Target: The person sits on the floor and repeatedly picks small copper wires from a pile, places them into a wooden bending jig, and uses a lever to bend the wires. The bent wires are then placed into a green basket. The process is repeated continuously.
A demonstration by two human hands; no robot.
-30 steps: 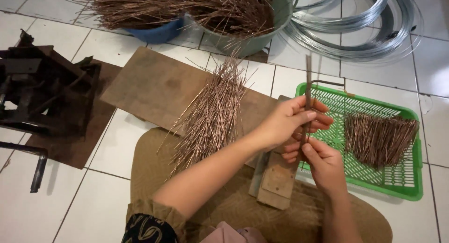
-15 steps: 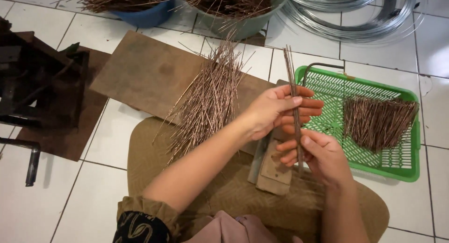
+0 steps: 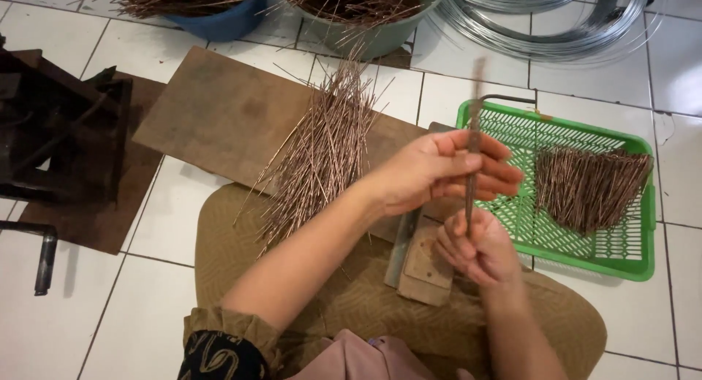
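Observation:
My left hand [image 3: 439, 172] and my right hand [image 3: 479, 252] both grip a thin bundle of brown wire rods [image 3: 473, 139], held upright and blurred at its top. The left hand holds its middle, the right hand its lower end. Under the hands lies a small wooden block with a metal strip [image 3: 418, 259]. A loose pile of copper-brown rods [image 3: 322, 150] lies on a wooden board [image 3: 227, 117] to the left. A green plastic basket [image 3: 578, 131] at the right holds a bunch of bent rods [image 3: 585, 186].
A blue tub [image 3: 219, 22] and a grey-green tub [image 3: 365, 36] with more rods stand at the top. Coils of silver wire [image 3: 556, 22] lie at the top right. A dark metal machine [image 3: 58, 131] stands left. I sit on a tan mat [image 3: 241, 256].
The bundle of rods stays in both hands and has been worked upward and slightly tilted. My view has shifted a little, with the tubs nearer the top edge.

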